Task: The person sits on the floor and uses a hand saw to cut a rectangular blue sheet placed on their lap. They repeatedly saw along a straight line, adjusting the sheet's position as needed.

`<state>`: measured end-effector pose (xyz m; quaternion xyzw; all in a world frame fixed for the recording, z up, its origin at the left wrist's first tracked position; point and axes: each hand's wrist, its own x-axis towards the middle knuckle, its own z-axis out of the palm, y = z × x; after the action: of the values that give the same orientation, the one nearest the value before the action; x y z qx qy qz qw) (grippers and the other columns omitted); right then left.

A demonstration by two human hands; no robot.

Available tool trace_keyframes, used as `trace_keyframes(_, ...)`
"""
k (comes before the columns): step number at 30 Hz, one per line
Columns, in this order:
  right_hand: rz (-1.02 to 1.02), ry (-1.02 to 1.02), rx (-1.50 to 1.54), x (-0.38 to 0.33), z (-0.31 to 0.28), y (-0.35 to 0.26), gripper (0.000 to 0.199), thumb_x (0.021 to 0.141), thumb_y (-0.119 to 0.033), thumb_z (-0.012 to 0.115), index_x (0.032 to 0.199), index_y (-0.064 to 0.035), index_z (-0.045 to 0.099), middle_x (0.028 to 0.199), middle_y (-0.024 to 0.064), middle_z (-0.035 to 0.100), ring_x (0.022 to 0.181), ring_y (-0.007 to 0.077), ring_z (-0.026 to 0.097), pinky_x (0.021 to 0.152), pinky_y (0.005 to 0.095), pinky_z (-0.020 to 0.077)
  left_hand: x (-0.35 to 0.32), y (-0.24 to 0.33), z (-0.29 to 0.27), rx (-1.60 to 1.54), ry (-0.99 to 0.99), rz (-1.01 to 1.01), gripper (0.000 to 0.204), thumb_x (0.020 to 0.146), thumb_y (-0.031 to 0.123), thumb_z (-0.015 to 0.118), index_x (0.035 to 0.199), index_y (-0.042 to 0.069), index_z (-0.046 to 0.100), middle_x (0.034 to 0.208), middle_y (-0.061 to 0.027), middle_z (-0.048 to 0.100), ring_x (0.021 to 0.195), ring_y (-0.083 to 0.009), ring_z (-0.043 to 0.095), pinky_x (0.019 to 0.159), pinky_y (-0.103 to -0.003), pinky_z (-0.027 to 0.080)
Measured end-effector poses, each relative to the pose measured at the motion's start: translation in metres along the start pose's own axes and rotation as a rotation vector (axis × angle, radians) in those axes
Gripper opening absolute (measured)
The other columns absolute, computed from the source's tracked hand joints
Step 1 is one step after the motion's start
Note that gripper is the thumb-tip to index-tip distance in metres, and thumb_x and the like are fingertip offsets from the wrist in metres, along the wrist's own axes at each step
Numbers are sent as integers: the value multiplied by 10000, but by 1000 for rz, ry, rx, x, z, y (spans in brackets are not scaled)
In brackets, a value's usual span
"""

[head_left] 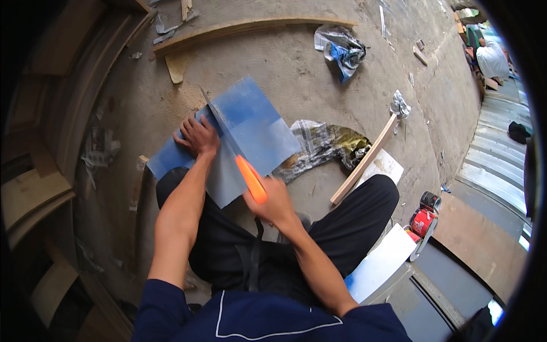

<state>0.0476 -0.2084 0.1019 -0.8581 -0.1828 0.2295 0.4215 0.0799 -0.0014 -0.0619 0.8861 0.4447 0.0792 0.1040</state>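
My right hand (273, 200) is wrapped round the orange handle of a handsaw (251, 179). The saw's grey blade lies across a flat blue board (263, 137) with paler patches, pointing away from me. Left of the blade, my left hand (199, 138) presses on the board with its fingers spread, holding nothing. The board slants across my left knee, and one corner reaches to the right. Whether the teeth sit inside a cut cannot be seen, because the blade covers that line.
Ahead on the dusty floor lies a long curved wooden strip (256, 24). Crumpled plastic (342, 50) and a printed wrapper (322, 145) lie nearby. A wooden batten (364, 159) stretches beside my right knee. Tape rolls (423, 221) stand at right; wooden frames (40, 188) line the left.
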Motion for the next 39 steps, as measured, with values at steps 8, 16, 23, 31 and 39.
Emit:
trace_keyframes(8, 124, -68, 62, 24, 2, -2, 221, 752, -212, 628, 716, 4, 601, 692, 226, 611, 668, 435, 594, 635, 491, 480, -8, 1, 3, -49, 45, 81, 354, 955, 371, 431, 1199, 140, 542, 1184, -62, 551, 1251, -228, 424, 1123, -538, 114)
trace_keyframes(16, 129, -84, 133, -53, -24, -13, 191, 747, -181, 631, 739, 7, 598, 610, 208, 586, 569, 419, 588, 570, 467, 492, -3, -2, -3, -17, 17, 58, 344, 966, 364, 417, 1204, 142, 529, 1192, -68, 536, 1254, -233, 415, 1124, -554, 104)
trace_keyframes(23, 25, -17, 42, 19, 13, -2, 176, 761, -162, 626, 723, 6, 589, 616, 205, 579, 578, 396, 586, 565, 451, 471, 1, 9, -2, -3, -23, -33, 359, 967, 373, 417, 1220, 145, 531, 1202, -67, 535, 1257, -225, 417, 1126, -538, 103)
trace_keyframes(31, 82, -97, 64, -60, -43, -19, 181, 776, -131, 624, 694, 17, 561, 580, 173, 546, 496, 323, 541, 512, 376, 429, 2, -6, 0, -14, 45, -31, 343, 981, 358, 389, 1200, 137, 533, 1204, -53, 521, 1281, -217, 382, 1124, -564, 86)
trace_keyframes(39, 51, -59, -24, 38, 2, -10, 223, 783, -152, 620, 693, 34, 538, 581, 190, 521, 485, 332, 504, 507, 398, 398, -2, 8, 4, -92, 3, -28, 340, 980, 362, 391, 1200, 146, 533, 1200, -35, 522, 1290, -208, 373, 1120, -584, 61)
